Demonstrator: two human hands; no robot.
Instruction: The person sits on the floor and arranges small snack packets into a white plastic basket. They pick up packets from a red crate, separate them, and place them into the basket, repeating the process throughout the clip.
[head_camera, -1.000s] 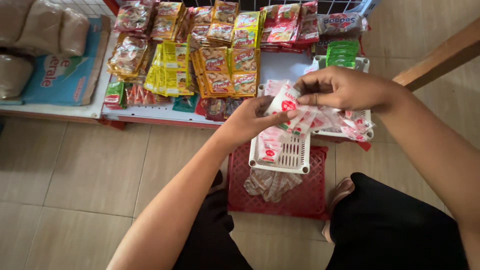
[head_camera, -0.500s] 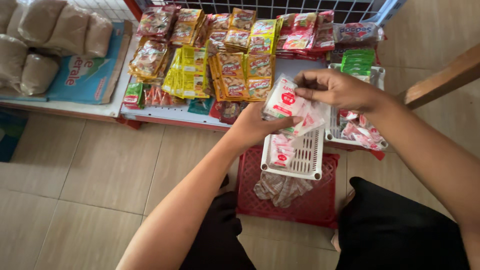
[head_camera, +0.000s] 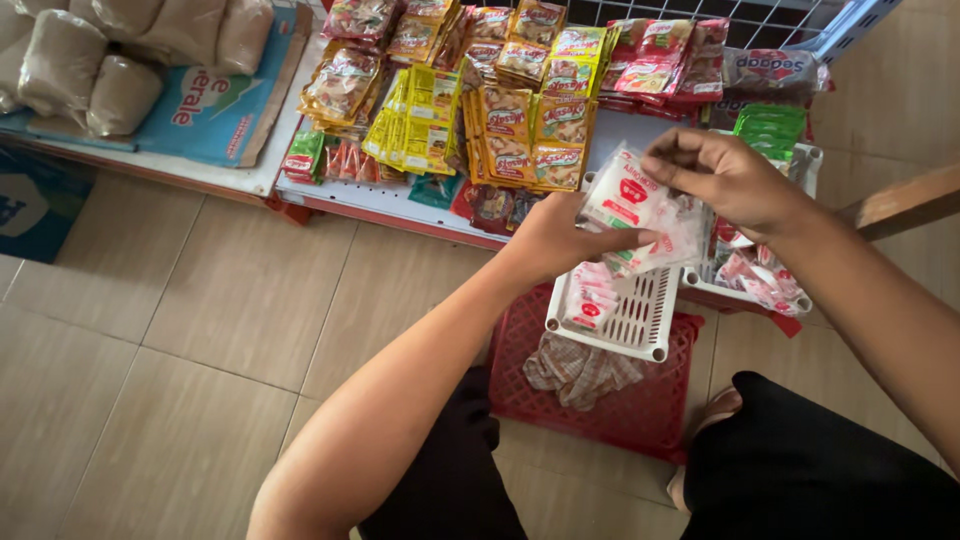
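Sachets (head_camera: 640, 212), white with a red mark, sit as a small bunch in both my hands above the white slotted basket (head_camera: 630, 315). My left hand (head_camera: 560, 235) grips the bunch from below, fingers closed round its lower edge. My right hand (head_camera: 725, 180) pinches the top sachet at its upper corner, thumb and fingers narrow.

Progress, judged from the layout: a few matching sachets (head_camera: 590, 300) already lie in the white slotted basket, at its left end; most of its floor is bare. The bunch in hand is not yet set down. A second white basket (head_camera: 790, 300), to the right and partly under my right forearm, holds more red-and-white packets (head_camera: 750, 275). So the sorting looks early to midway; I cannot tell how many are left.

Surroundings:
- Red crate (head_camera: 600, 410) on the tiled floor (head_camera: 200, 350), under the white slotted basket, with a crumpled grey cloth (head_camera: 580, 370) inside.
- Low white shelf (head_camera: 340, 195) with a red edge, carrying flat packets in rows: yellow packets (head_camera: 415, 125) centre-left, orange-brown packets (head_camera: 530, 120) centre, red packets (head_camera: 655, 60) upper right, green packets (head_camera: 770, 125) far right, small green-and-red packets (head_camera: 305, 155) at the front left.
- Clear bags of pale brown grain (head_camera: 90, 65), upper left, on a blue-and-white flattened carton (head_camera: 215, 110).
- Wooden bar (head_camera: 905, 200) at the right edge.
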